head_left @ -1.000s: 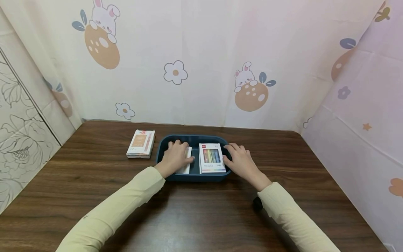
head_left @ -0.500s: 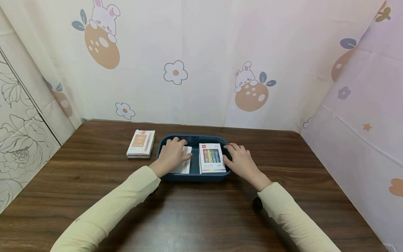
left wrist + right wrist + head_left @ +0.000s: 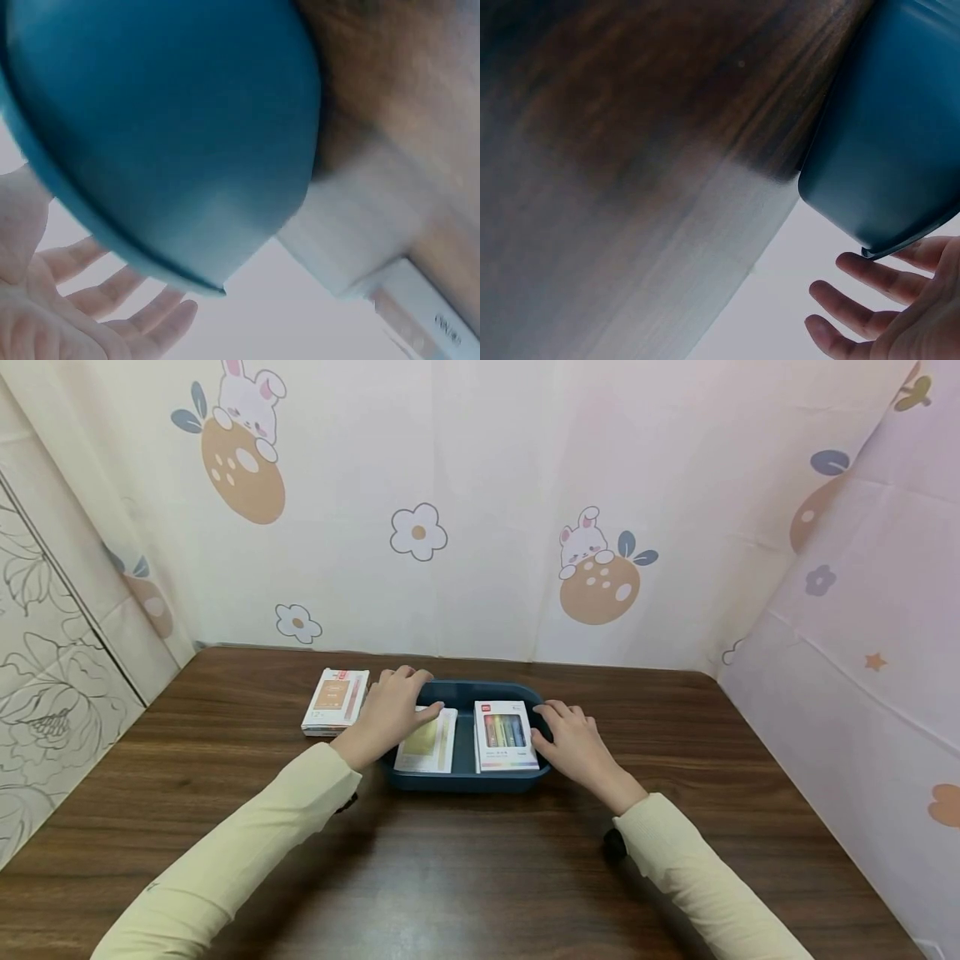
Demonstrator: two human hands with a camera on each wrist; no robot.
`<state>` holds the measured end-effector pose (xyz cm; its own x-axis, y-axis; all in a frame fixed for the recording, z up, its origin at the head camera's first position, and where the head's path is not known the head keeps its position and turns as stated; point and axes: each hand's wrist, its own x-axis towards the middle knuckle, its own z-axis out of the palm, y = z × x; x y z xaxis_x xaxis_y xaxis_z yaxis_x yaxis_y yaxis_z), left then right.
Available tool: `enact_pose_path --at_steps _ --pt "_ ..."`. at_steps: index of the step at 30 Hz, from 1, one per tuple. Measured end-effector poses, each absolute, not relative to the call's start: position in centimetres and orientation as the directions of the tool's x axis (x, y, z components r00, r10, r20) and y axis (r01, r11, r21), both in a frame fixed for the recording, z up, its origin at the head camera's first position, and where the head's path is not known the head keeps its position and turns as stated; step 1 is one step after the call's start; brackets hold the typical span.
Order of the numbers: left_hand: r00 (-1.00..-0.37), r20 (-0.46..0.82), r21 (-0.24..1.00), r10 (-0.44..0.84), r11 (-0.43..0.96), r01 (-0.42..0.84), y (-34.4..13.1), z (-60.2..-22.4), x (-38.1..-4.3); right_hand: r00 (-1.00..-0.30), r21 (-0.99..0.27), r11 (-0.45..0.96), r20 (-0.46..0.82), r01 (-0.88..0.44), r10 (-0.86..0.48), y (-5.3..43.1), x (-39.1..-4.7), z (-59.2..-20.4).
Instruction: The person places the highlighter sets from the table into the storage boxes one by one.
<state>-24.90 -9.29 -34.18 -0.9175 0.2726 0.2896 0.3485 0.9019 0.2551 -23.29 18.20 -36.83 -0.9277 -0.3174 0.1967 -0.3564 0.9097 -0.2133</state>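
A dark blue plastic bin [image 3: 465,782] stands on the table with two flat white boxes in it. On its left side lies the box with a yellowish panel [image 3: 422,742]. The box with a window of coloured sticks [image 3: 506,737] lies on the right. My left hand [image 3: 390,708] is over the bin's left end, fingers relaxed and holding nothing; in the left wrist view its fingers [image 3: 127,289] spread beside the rim. My right hand [image 3: 576,743] rests at the right rim, thumb near the coloured-stick box. Its fingers [image 3: 862,307] are loosely extended in the right wrist view.
A white and brown box [image 3: 335,702] lies on the wooden table [image 3: 480,877] left of the bin, close to my left hand. A patterned curtain [image 3: 480,585] hangs behind the table's back edge, with more cloth at both sides.
My left hand has risen off the left box in the bin and moved left towards the rim, uncovering the yellowish panel. The right hand and the bin have stayed in place.
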Motion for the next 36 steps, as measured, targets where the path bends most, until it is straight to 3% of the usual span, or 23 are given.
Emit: enact_pose_path --at_steps 23,36 --pt "-0.940 0.300 0.256 0.165 0.935 0.246 -15.2 -34.3 -26.7 -0.931 -0.220 0.911 0.194 -0.350 -0.311 18.3 -23.3 -37.0" --pt "-0.971 0.204 0.265 0.124 0.948 0.177 -17.9 -35.6 -27.5 -0.930 -0.222 0.910 0.196 -0.350 -0.310 18.2 -23.4 -37.0"
